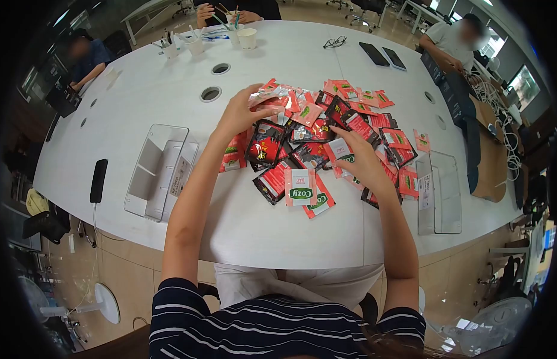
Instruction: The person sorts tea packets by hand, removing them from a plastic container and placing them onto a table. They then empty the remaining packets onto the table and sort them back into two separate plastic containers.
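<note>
The left hand (242, 112) and right hand (359, 155) seem to be handling flat, glossy red, pink and black packets (315, 132) heaped mid-frame. Fingers curve; whether either grip holds 1, I cannot tell. Separating 1 calls for a pinch.

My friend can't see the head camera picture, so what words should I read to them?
The person's left hand and right hand are at a messy pile of red, pink and black packets on a white table. A clear box stands left of the pile and another clear box right of it.
</note>
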